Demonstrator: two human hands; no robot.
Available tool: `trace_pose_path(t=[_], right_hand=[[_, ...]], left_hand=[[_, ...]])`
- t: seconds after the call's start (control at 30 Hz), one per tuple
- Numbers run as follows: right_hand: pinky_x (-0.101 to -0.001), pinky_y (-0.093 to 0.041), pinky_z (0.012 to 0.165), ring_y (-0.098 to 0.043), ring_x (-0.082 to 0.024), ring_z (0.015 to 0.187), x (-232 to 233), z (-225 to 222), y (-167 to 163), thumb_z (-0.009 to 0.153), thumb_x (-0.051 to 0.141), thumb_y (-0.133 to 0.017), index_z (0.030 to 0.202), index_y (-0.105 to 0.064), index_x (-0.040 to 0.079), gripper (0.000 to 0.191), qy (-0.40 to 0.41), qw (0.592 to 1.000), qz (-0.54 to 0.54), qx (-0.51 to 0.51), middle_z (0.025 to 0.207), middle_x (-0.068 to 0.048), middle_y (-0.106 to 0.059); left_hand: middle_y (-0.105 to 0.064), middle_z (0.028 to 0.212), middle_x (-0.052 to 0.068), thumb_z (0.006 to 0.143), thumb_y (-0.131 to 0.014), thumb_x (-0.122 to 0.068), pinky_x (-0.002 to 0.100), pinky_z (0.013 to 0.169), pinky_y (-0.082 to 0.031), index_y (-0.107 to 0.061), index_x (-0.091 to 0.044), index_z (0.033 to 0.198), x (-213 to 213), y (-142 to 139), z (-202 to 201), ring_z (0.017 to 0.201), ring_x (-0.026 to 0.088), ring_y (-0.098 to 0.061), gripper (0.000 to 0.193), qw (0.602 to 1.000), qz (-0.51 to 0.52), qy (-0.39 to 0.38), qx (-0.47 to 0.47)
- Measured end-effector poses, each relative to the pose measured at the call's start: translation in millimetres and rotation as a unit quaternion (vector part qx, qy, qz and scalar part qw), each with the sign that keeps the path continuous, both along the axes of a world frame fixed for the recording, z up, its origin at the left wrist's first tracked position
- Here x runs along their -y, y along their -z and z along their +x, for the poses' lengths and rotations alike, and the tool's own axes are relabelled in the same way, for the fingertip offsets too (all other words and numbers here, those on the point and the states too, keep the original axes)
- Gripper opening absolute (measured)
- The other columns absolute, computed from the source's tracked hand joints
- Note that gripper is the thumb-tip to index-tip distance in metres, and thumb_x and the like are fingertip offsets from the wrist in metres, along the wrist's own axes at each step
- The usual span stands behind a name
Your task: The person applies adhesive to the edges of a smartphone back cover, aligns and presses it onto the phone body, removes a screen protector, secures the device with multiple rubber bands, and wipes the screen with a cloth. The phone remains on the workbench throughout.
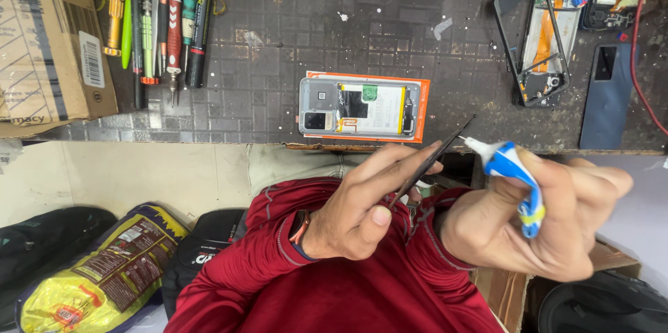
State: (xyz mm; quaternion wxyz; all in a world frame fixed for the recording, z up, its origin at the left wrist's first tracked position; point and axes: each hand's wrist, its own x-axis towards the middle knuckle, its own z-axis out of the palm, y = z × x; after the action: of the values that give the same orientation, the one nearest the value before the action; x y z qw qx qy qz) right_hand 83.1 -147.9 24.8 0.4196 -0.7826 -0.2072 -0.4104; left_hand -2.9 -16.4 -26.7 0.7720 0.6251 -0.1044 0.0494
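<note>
Leftmost, screwdrivers lie on the dark mat, with an opened phone mid-bench. Nearer, one hand pinches black tweezers, their tip nearly touching the nozzle of a blue-and-white glue tube clenched in the other hand.

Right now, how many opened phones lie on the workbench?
2 opened phones: one on the orange mat at the centre, one at the far right by a blue back cover. Others may be hidden beyond the frame.
</note>
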Motion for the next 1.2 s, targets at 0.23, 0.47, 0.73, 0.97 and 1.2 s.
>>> trace_pose_path(t=[0.23,0.47,0.73,0.97,1.2], right_hand=[[-0.0329,-0.03,0.068,-0.046,-0.023,0.082,-2.3,-7.7,-0.1,0.092,-0.002,-0.078,0.102,-0.075,0.0,0.01,-0.014,0.999,0.001,-0.031,0.086,-0.007,-0.055],[-0.0346,-0.031,0.072,-0.045,-0.022,0.08,-6.9,-10.1,-0.9,0.084,-0.001,-0.072,0.101,-0.074,0.0,0.017,-0.033,0.999,0.011,-0.032,0.085,-0.007,-0.053],[-0.0346,-0.031,0.07,-0.047,-0.022,0.078,-7.5,-11.8,2.6,0.078,-0.006,-0.069,0.104,-0.075,0.001,0.028,-0.035,0.999,0.006,-0.031,0.086,-0.007,-0.055],[-0.0337,-0.03,0.069,-0.046,-0.023,0.077,-8.9,-11.4,2.7,0.081,-0.007,-0.069,0.103,-0.075,0.001,0.025,-0.047,0.998,0.009,-0.03,0.083,-0.008,-0.054],[-0.0345,-0.03,0.068,-0.043,-0.023,0.076,-10.4,-9.5,3.4,0.071,-0.005,-0.065,0.098,-0.073,0.0,0.028,-0.063,0.997,0.022,-0.023,0.079,-0.006,-0.053]], left_hand=[[-0.058,0.137,0.02,0.113,-0.021,-0.068,0.029,0.09,-0.057,-0.04,0.006,0.16,2.5,0.3,0.0,0.099,0.019,-0.066,0.089,1.0,-0.011,0.0,0.004],[-0.057,0.14,0.021,0.113,-0.022,-0.066,0.029,0.091,-0.059,-0.039,0.005,0.159,0.4,2.5,3.3,0.114,0.024,-0.064,0.087,1.0,-0.002,-0.008,0.009],[-0.057,0.14,0.021,0.114,-0.023,-0.066,0.03,0.095,-0.06,-0.037,0.004,0.161,0.6,8.1,5.2,0.12,0.026,-0.064,0.086,0.999,0.022,-0.025,0.021],[-0.057,0.137,0.022,0.113,-0.023,-0.066,0.03,0.094,-0.059,-0.039,0.005,0.158,0.7,9.9,6.1,0.112,0.025,-0.064,0.086,0.999,0.032,-0.034,0.015],[-0.055,0.136,0.024,0.113,-0.024,-0.065,0.03,0.092,-0.057,-0.038,0.006,0.159,-1.3,10.1,6.2,0.107,0.025,-0.064,0.086,1.0,0.016,-0.024,0.012]])
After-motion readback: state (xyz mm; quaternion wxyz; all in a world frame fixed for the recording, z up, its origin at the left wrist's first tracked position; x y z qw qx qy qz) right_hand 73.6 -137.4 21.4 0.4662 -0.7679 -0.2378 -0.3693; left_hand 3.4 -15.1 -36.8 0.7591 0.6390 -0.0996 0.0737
